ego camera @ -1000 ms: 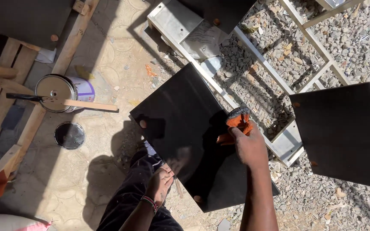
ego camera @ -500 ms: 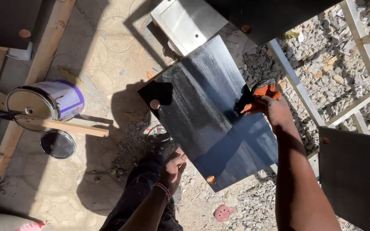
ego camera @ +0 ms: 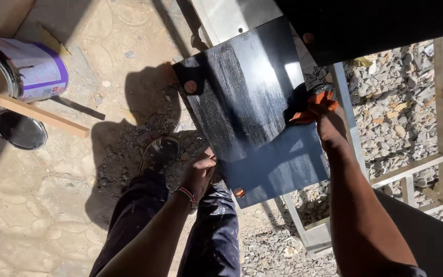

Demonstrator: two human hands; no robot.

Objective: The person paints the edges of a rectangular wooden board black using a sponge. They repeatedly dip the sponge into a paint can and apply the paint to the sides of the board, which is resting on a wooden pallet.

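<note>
A glossy black painted board (ego camera: 247,107) with round bare wood spots near its corners tilts over the ground in front of me. My left hand (ego camera: 199,172) grips its near left edge from below. My right hand (ego camera: 326,120) presses an orange sponge (ego camera: 316,102), blackened on top, against the board's right edge. Streaks of wet black paint catch the sun on the upper part of the board.
An open paint can (ego camera: 24,69) with a purple band lies at the upper left, a wooden stick (ego camera: 37,114) across it and its lid (ego camera: 20,131) on the ground. A pale metal frame (ego camera: 439,128) lies on gravel at right. Another black panel (ego camera: 375,25) sits at the top.
The view has swung down and right, so the can and lid slid toward the upper left. The board now looks steeper and closer, and my right hand with the sponge stays at its right edge.
</note>
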